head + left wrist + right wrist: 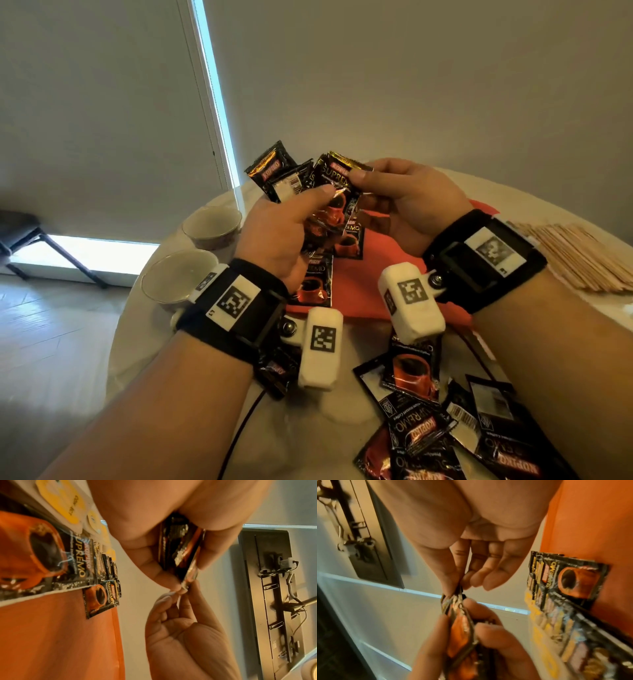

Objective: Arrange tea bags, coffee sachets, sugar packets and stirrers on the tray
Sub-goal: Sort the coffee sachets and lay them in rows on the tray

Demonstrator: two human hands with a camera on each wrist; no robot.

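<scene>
My left hand (317, 205) grips a fanned bundle of black coffee sachets (291, 178) above the orange tray (363, 291). My right hand (359, 178) pinches the top edge of the front sachet (337, 174) between thumb and fingers. In the left wrist view the bundle (180, 550) sits between my left thumb and fingers. The right wrist view shows the pinch (455, 592) at the sachet's tip. More coffee sachets (313, 281) lie in a row on the tray, with yellow tea bags (65, 504) beyond them.
Several loose coffee sachets (428, 411) lie on the round table near me. A pile of wooden stirrers (582, 260) sits at the right. Two pale bowls (212, 222) (178, 274) stand at the table's left edge. A black cable (239, 438) runs below my left wrist.
</scene>
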